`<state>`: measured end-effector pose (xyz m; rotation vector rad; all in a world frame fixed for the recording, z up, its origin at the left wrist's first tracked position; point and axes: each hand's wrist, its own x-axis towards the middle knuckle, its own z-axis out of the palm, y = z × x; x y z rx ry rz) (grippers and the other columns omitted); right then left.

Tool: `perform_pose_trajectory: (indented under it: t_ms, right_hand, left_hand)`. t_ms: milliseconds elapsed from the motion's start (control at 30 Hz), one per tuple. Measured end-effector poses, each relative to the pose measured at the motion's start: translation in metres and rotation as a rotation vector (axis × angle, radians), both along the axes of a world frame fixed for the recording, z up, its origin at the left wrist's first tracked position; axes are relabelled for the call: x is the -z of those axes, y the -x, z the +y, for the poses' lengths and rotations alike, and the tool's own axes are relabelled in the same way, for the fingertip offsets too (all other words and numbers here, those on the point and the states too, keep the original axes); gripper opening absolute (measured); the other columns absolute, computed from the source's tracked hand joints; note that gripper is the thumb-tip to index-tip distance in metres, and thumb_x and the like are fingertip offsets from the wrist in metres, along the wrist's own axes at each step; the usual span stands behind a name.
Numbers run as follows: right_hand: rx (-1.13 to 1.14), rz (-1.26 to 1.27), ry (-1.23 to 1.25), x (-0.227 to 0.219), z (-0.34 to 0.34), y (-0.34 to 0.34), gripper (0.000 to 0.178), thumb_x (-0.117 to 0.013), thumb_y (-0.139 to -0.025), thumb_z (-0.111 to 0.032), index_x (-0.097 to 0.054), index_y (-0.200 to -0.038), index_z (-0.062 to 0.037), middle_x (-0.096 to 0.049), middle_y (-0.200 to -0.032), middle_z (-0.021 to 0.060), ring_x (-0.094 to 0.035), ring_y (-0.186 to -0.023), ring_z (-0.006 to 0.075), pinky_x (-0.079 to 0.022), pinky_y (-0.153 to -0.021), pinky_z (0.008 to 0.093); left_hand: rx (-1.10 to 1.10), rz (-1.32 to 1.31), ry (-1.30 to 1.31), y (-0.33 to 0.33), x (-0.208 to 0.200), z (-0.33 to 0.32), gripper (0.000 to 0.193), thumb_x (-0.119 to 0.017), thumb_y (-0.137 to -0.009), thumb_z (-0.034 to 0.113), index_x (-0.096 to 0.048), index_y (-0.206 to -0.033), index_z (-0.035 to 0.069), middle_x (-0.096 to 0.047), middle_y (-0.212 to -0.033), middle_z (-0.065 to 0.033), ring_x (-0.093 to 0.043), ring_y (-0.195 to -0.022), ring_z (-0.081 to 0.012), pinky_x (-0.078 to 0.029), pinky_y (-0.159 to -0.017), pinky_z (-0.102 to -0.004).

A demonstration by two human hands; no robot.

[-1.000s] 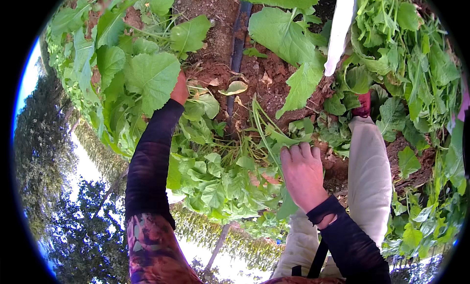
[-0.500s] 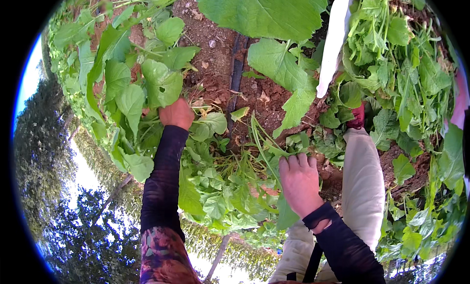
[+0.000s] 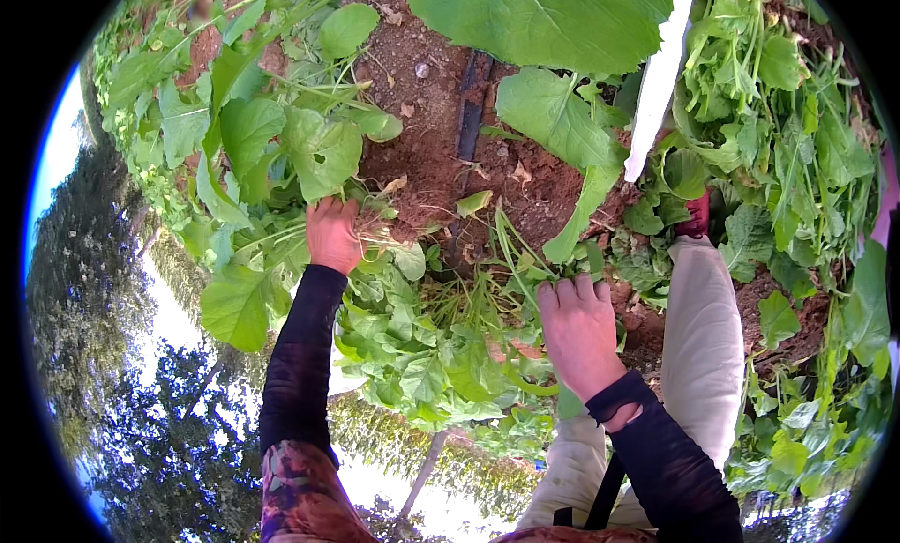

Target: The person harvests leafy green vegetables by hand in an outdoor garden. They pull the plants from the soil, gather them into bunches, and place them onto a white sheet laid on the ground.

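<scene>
My left hand (image 3: 334,234) is closed round the lower stems of a broad-leaved green plant (image 3: 322,154), whose leaves spread above and to the left of the fist. Thin pale roots (image 3: 412,215) lie beside that hand, against the reddish soil. My right hand (image 3: 579,332) has its fingers curled over leafy green stems (image 3: 514,248); its palm is turned away, so the grip is partly hidden. Between the two hands hangs a thick mass of smaller leafy greens (image 3: 412,365).
A dark strip like a drip hose (image 3: 474,103) runs along the soil (image 3: 412,93). One big leaf (image 3: 544,23) and a white pointed strip (image 3: 659,84) reach in from the top. Piled greens (image 3: 797,149) lie right of my beige trouser leg (image 3: 703,346) and red shoe (image 3: 694,215).
My left hand has come slightly nearer to me with the plant's stems, and thin roots now show beside it. My right hand keeps its hold. The whole view has shifted a little.
</scene>
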<state>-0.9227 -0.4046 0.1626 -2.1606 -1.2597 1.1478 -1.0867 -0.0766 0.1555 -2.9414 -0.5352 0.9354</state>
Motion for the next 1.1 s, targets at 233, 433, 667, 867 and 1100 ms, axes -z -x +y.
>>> perform_pose_trajectory:
  t_ms: [233, 433, 667, 867, 1100]
  right_hand:
    - [0.003, 0.012, 0.004, 0.003, -0.006, 0.004, 0.016, -0.057, -0.071, -0.010, -0.058, -0.087, -0.0047, -0.056, -0.081, 0.0080, -0.053, -0.083, 0.0245, -0.040, -0.072, 0.0365]
    - [-0.022, 0.040, -0.022, 0.000, -0.007, 0.000, 0.028, -0.057, -0.070, -0.008, -0.060, -0.098, -0.0017, -0.057, -0.083, 0.0096, -0.052, -0.085, 0.0276, -0.040, -0.074, 0.0388]
    - [-0.066, 0.025, 0.010, 0.000, -0.006, -0.005, 0.027, -0.056, -0.071, -0.008, -0.060, -0.097, -0.0028, -0.057, -0.083, 0.0093, -0.052, -0.085, 0.0285, -0.040, -0.074, 0.0394]
    - [-0.040, 0.003, -0.027, 0.003, -0.010, -0.001, 0.019, -0.057, -0.070, -0.008, -0.057, -0.088, -0.0046, -0.056, -0.081, 0.0088, -0.053, -0.083, 0.0263, -0.040, -0.071, 0.0371]
    - [-0.042, -0.039, -0.026, 0.003, -0.013, 0.000, 0.015, -0.057, -0.070, -0.010, -0.056, -0.084, -0.0057, -0.056, -0.080, 0.0080, -0.053, -0.083, 0.0256, -0.040, -0.071, 0.0359]
  left_hand:
    - [0.015, -0.013, -0.031, -0.034, -0.002, -0.021, 0.033, -0.067, -0.052, 0.006, -0.058, -0.084, 0.006, -0.060, -0.094, -0.0119, -0.055, -0.097, -0.0321, -0.037, -0.083, -0.0415]
    - [0.071, 0.052, -0.051, -0.087, 0.026, 0.001, 0.024, -0.061, -0.063, 0.008, -0.061, -0.086, 0.001, -0.050, -0.125, -0.0186, -0.045, -0.115, -0.0356, -0.034, -0.097, -0.0448]
    - [0.225, 0.329, -0.215, -0.107, 0.047, 0.033, 0.013, -0.062, -0.063, 0.015, -0.069, -0.072, 0.008, -0.054, -0.105, -0.0178, -0.043, -0.110, -0.0335, -0.025, -0.099, -0.0517]
    - [0.059, 0.319, -0.094, -0.099, 0.048, 0.040, 0.006, -0.062, -0.065, 0.010, -0.067, -0.067, 0.008, -0.062, -0.077, -0.0166, -0.057, -0.086, -0.0300, -0.027, -0.100, -0.0425]
    - [0.024, 0.147, -0.101, -0.085, 0.018, 0.010, 0.007, -0.058, -0.065, 0.004, -0.063, -0.070, 0.004, -0.062, -0.071, -0.0188, -0.061, -0.076, -0.0326, -0.033, -0.099, -0.0443]
